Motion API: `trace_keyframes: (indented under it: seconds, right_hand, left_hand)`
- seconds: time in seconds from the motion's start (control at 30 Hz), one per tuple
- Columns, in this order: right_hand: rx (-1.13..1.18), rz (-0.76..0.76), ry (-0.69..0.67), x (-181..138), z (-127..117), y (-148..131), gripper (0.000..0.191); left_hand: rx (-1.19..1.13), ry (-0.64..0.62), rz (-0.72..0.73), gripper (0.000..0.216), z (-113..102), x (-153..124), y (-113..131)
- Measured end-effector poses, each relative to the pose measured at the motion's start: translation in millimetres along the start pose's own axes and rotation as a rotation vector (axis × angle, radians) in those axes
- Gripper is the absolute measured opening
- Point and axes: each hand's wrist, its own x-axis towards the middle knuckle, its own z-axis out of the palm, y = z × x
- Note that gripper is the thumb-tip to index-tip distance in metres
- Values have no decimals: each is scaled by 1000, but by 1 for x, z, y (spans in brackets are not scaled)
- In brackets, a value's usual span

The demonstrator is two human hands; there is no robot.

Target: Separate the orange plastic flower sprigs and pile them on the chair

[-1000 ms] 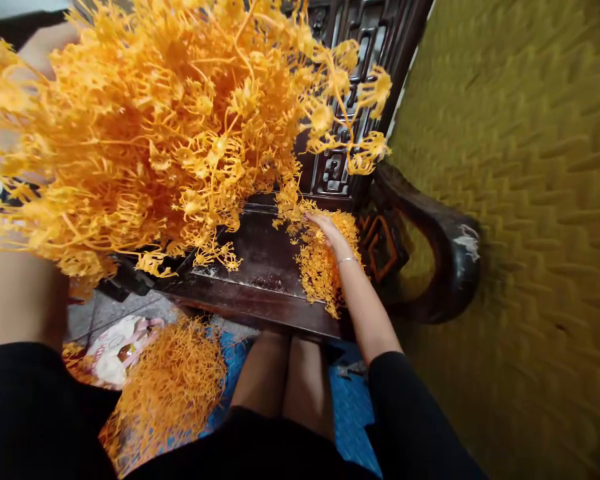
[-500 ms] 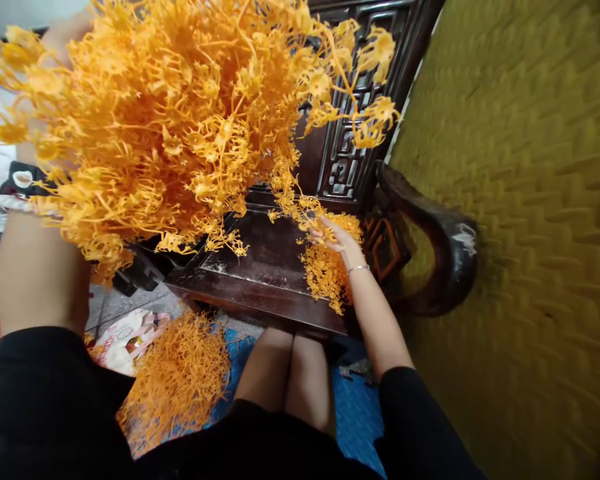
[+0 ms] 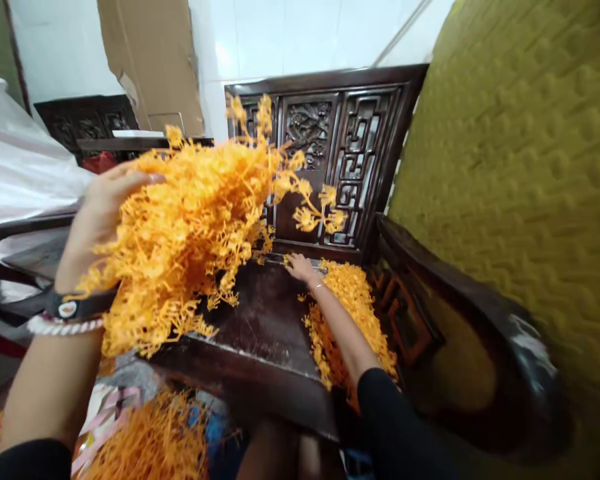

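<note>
My left hand [image 3: 100,207] is closed around a big, tangled bunch of orange plastic flower stems [image 3: 195,220], raised above the left side of a dark wooden chair seat [image 3: 265,320]. Most of its fingers are hidden behind the bunch. My right hand [image 3: 303,268] reaches toward the back of the seat, its fingers drawn together at a small orange plastic flower piece [image 3: 287,259]. Under and beside my right forearm, a pile of orange plastic flower pieces [image 3: 353,297] lies along the right of the seat.
The chair has a carved backrest [image 3: 310,133] and a curved right armrest [image 3: 480,313]. A yellow-green textured surface [image 3: 505,167] rises at the right. More orange stems [image 3: 150,440] lie low at left by a white bag with pink straps [image 3: 113,407]. Cardboard [image 3: 153,60] stands behind.
The bunch in my left hand has lowered and moved away from the camera, uncovering the backrest and wall. My right hand has moved from the pile leftward toward the rear of the seat. The view has tilted up.
</note>
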Motion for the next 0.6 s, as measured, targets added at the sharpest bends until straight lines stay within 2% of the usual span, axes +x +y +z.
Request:
trace_keyframes:
  seconds: [0.07, 0.13, 0.23, 0.33, 0.43, 0.53, 0.6]
  right_hand:
    - [-92, -57, -35, 25, 11, 2, 38]
    - [-166, -75, -75, 44, 20, 7, 38]
    - [-248, -48, -126, 55, 28, 23, 39]
    - [-299, 3, -163, 43, 23, 48, 40]
    - [-340, 94, -212, 18, 4, 75, 37]
    - [-369, 167, -268, -7, -23, 92, 31]
    - [-383, 172, -256, -20, -37, 91, 34]
  left_hand:
    - [-72, 56, -66, 39, 13, 14, -29]
    - [-38, 130, -79, 41, 27, 28, -69]
    - [115, 89, -82, 44, 51, 38, -134]
    - [325, 9, -119, 42, 78, 32, -192]
    - [411, 21, -152, 36, 101, 14, -234]
    - [385, 58, -186, 34, 115, -1, -258]
    - [328, 79, -219, 36, 117, -2, -265]
